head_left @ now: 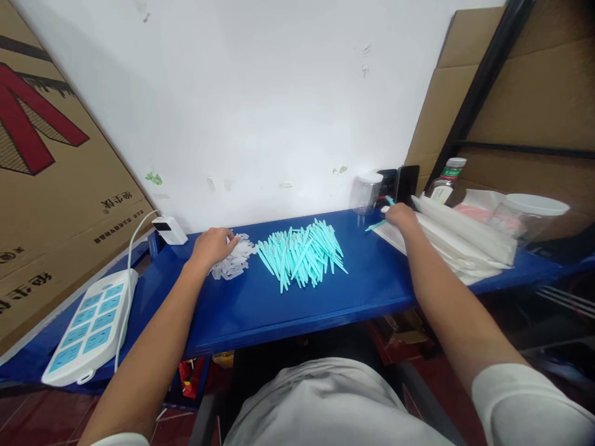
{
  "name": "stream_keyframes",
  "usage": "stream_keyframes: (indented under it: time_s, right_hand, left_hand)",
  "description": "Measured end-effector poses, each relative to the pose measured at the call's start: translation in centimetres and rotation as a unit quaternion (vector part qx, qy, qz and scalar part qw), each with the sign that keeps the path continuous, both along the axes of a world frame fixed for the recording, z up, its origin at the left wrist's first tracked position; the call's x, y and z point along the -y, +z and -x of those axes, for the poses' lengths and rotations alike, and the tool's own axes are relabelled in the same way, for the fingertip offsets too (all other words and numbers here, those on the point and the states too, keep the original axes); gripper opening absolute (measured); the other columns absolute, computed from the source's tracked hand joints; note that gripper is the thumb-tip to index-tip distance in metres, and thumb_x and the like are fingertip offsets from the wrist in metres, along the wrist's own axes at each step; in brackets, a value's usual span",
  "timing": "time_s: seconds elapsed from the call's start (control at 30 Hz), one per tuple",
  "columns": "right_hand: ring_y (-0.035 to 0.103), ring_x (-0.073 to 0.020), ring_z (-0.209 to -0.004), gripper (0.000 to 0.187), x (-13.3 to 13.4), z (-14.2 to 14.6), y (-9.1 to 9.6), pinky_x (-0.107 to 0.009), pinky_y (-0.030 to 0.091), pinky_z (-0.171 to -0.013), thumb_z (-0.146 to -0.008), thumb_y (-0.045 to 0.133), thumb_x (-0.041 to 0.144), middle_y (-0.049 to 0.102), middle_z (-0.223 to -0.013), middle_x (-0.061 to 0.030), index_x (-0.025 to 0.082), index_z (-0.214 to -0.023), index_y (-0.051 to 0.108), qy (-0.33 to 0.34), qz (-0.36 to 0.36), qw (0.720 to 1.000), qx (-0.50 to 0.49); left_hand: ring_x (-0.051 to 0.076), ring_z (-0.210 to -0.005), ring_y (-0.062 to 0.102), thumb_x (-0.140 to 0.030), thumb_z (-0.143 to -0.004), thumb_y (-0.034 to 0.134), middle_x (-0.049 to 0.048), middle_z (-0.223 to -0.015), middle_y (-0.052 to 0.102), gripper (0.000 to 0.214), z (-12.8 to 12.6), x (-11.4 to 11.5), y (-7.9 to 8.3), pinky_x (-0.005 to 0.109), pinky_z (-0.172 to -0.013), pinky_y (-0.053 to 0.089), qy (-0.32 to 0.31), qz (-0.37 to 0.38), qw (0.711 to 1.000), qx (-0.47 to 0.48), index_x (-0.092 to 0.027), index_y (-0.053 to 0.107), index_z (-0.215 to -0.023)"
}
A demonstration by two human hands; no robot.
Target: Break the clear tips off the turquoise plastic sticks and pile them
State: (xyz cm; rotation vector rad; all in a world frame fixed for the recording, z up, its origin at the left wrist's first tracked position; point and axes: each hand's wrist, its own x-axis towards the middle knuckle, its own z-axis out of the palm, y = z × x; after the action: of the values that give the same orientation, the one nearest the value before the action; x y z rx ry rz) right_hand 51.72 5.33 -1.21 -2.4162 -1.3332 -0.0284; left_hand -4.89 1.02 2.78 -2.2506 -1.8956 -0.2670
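Observation:
A heap of slim teal eyebrow razors (302, 254) with greyish ends lies mid-table. Left of it is a pile of small clear plastic caps (232, 263). My left hand (214, 245) rests at the upper left edge of these caps, thumb and fingers bent together; whatever they pinch is too small to tell. Over at the right, my right hand (401, 217) is closed around a teal eyebrow razor (390, 201), whose end sticks out past the fingers. Another teal razor (375, 226) lies just below that hand, at the edge of some white sheets (446, 241).
A lidded clear jar (367, 195), dark phone-like devices (408, 183), a bottle (447, 183) and a white-lidded tub (530, 214) stand around the right back. At left are a white charger-like box (170, 230), a power strip (90, 328) and a large carton (60, 167).

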Motion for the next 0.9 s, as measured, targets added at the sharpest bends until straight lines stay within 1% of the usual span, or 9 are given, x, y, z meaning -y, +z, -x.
stream_keyframes:
  time_s: [0.1,0.23,0.4,0.53,0.63,0.7,0.77,0.83,0.9]
  right_hand:
    - [0.068,-0.0388,-0.118,0.053,0.1,0.3,-0.3,-0.043,0.053,-0.096,-0.102,0.053,0.043,0.07,-0.12,-0.0325,-0.001,-0.126,0.068,-0.022,0.048,0.998,-0.016]
    - [0.068,-0.0373,-0.118,0.059,0.5,0.5,-0.6,-0.041,0.053,-0.097,-0.092,0.069,0.054,0.072,-0.123,-0.0266,0.006,-0.126,0.071,-0.008,0.083,0.996,-0.016]
    - [0.072,-0.0338,-0.108,0.045,0.5,0.8,-0.5,-0.037,0.055,-0.086,-0.087,0.074,0.04,0.075,-0.114,-0.0236,0.008,-0.118,0.074,0.0,0.102,0.995,-0.02]
    - [0.072,-0.0337,-0.107,0.038,0.4,0.9,-0.1,-0.036,0.054,-0.085,-0.088,0.072,0.035,0.075,-0.112,-0.0241,0.007,-0.114,0.076,0.0,0.096,0.995,-0.032]
    - [0.07,-0.0377,-0.111,0.045,0.7,0.8,0.5,-0.04,0.054,-0.088,-0.095,0.062,0.037,0.073,-0.118,-0.0291,0.002,-0.121,0.073,-0.017,0.062,0.997,-0.033]
    - [0.068,-0.0398,-0.115,0.05,1.0,0.9,1.1,-0.043,0.053,-0.09,-0.102,0.048,0.038,0.069,-0.123,-0.0321,0.0,-0.127,0.068,-0.026,0.024,0.999,-0.025]
    - [0.066,-0.0387,-0.119,0.054,1.3,1.4,1.9,-0.042,0.051,-0.092,-0.107,0.032,0.038,0.068,-0.128,-0.0305,0.002,-0.133,0.063,-0.021,-0.017,1.0,-0.011]
    - [0.065,-0.0356,-0.118,0.052,1.6,2.6,2.5,-0.038,0.049,-0.091,-0.109,0.025,0.036,0.069,-0.128,-0.026,0.007,-0.134,0.059,0.026,-0.068,0.997,0.01]
    - [0.066,-0.0335,-0.11,0.045,2.1,4.9,3.0,-0.036,0.047,-0.088,-0.109,0.025,0.034,0.071,-0.121,-0.0235,0.011,-0.129,0.058,0.125,-0.127,0.983,0.037]
  left_hand:
    - [0.035,-0.093,0.072,-0.06,-0.095,0.048,0.0145,-0.096,0.078,0.049,0.0,-0.1,-0.1,0.04,-0.077,0.053,-0.009,0.004,1.0,0.003,-0.023,0.079,-0.099]
    - [0.034,-0.092,0.072,-0.061,-0.095,0.048,0.0132,-0.095,0.078,0.048,0.1,-0.1,-0.1,0.037,-0.073,0.051,-0.008,0.011,1.0,0.003,-0.023,0.078,-0.097]
    - [0.034,-0.092,0.072,-0.06,-0.096,0.048,0.014,-0.098,0.078,0.049,0.1,-0.1,0.0,0.037,-0.071,0.051,-0.013,0.018,1.0,0.004,-0.022,0.078,-0.099]
    - [0.035,-0.091,0.072,-0.059,-0.096,0.048,0.0134,-0.096,0.079,0.048,0.1,-0.1,0.0,0.038,-0.071,0.051,-0.016,0.015,1.0,0.004,-0.022,0.079,-0.099]
    - [0.034,-0.09,0.072,-0.057,-0.096,0.049,0.0131,-0.095,0.079,0.046,0.0,0.0,0.0,0.038,-0.071,0.051,-0.015,0.011,1.0,0.005,-0.023,0.079,-0.099]
    - [0.033,-0.09,0.072,-0.057,-0.096,0.049,0.0127,-0.094,0.079,0.046,0.0,0.0,0.0,0.037,-0.071,0.051,-0.018,0.006,1.0,0.009,-0.023,0.079,-0.098]
    - [0.032,-0.088,0.072,-0.059,-0.096,0.048,0.0119,-0.092,0.079,0.047,-0.2,0.1,0.1,0.036,-0.07,0.05,-0.022,0.0,1.0,0.017,-0.023,0.079,-0.097]
    - [0.03,-0.085,0.071,-0.06,-0.096,0.048,0.0108,-0.09,0.078,0.047,-0.4,0.3,0.3,0.034,-0.069,0.049,-0.033,-0.013,0.999,0.033,-0.023,0.078,-0.093]
    - [0.027,-0.081,0.07,-0.06,-0.097,0.048,0.0092,-0.086,0.077,0.048,-0.8,0.6,0.4,0.033,-0.068,0.047,-0.055,-0.035,0.996,0.057,-0.023,0.078,-0.092]
